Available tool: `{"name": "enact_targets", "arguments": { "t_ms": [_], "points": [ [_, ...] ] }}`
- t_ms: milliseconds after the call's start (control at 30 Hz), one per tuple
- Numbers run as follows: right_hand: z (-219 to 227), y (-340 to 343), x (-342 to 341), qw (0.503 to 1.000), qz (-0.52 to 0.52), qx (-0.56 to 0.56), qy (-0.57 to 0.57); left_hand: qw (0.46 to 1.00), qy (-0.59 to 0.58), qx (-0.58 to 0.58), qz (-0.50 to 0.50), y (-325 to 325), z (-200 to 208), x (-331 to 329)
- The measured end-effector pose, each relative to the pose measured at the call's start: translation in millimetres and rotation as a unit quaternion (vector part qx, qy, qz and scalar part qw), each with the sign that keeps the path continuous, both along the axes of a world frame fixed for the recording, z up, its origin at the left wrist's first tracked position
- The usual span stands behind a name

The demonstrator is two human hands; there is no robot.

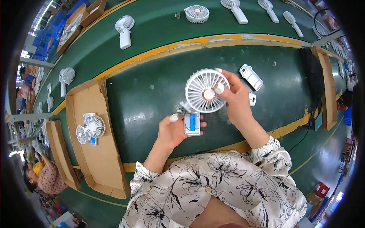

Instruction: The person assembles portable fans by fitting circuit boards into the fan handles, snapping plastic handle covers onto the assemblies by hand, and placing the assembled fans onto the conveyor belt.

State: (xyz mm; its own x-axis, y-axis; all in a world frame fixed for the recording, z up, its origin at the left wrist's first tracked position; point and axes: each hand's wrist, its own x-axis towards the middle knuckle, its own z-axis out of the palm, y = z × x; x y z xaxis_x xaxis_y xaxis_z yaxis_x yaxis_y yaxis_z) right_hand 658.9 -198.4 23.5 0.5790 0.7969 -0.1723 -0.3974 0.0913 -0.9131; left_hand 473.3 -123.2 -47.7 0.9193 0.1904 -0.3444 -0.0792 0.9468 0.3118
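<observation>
My right hand grips the rim of a round white fan head with an orange ring round its hub. Thumb and fingers pinch its right side, with white covers on the fingertips. Lower and to the left, my left hand holds an opened white fan handle, and a blue battery shows inside it. Small wires and parts sit at the handle's top, just under the fan head; whether the two are joined I cannot tell. To the right lie a white handle shell and a second white piece, partly behind my right hand.
A cardboard tray on the left carries fan parts. Beyond a yellow-edged strip, a green belt bears several white handheld fans and a fan head. A black cloth and another cardboard tray are on the right. Another person sits far left.
</observation>
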Motion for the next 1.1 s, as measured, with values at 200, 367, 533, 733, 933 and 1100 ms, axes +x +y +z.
{"name": "enact_targets", "arguments": {
  "t_ms": [200,367,533,733,933,1100],
  "points": [
    [-4.3,-17.9,-15.0,0.994,0.109,-0.013,0.019,0.994,0.068,-0.037,0.08,-1.3,16.4,1.6],
    [-19.0,-18.3,-4.1,0.989,0.128,-0.077,-0.019,0.969,0.187,0.129,0.096,-8.1,1.2,3.3],
    [-28.0,10.4,7.0,0.996,0.008,-0.089,-0.017,0.95,0.209,0.22,0.077,-18.5,10.0,11.0],
    [-45.5,27.4,0.7,0.979,0.066,-0.064,-0.184,0.939,0.199,0.281,-0.001,-21.7,26.4,21.4],
    [-53.2,29.3,4.4,0.981,0.074,-0.071,-0.166,0.899,0.206,0.384,0.039,-23.6,20.9,21.5],
    [-52.2,32.8,1.4,0.984,0.082,-0.075,-0.142,0.845,0.234,0.477,0.055,-19.6,14.4,21.8]
  ]
}}
